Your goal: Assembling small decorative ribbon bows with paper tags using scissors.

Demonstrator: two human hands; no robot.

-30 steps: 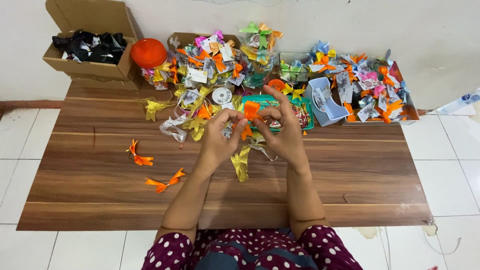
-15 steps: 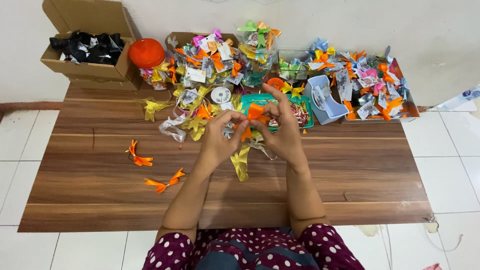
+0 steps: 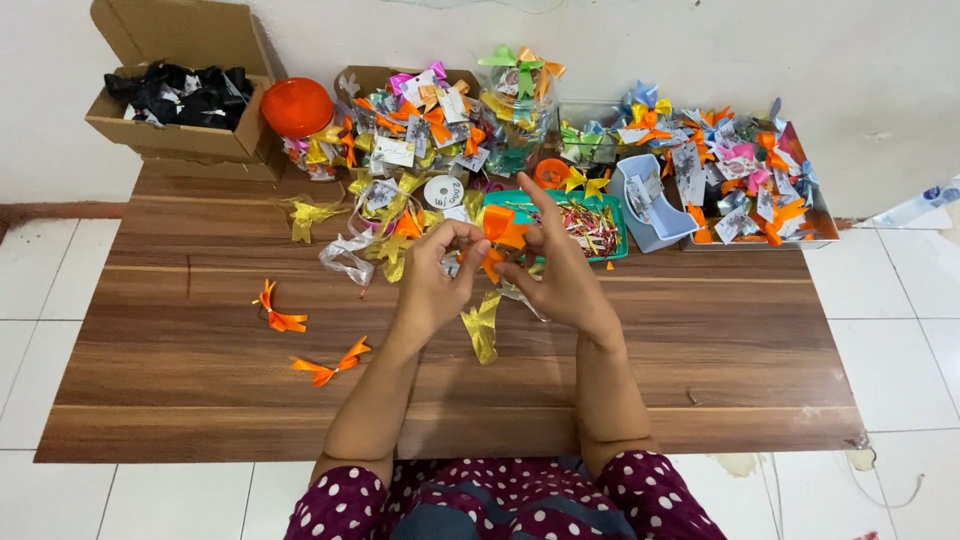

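Both hands' grip pinched on orange ribbon bow (image 3: 497, 232): left hand (image 3: 437, 283) and right hand (image 3: 560, 275) hold it between fingertips above table (image 3: 200, 390), gold ribbon (image 3: 483, 325) lying just below.

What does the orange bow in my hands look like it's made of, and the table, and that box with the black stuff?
Orange bow: looks like satin ribbon, smooth with a slight sheen. Table: wood-grain surface, probably laminate, with an even semi-matte stripe pattern. Box: brown corrugated cardboard, matte, with folded flaps.
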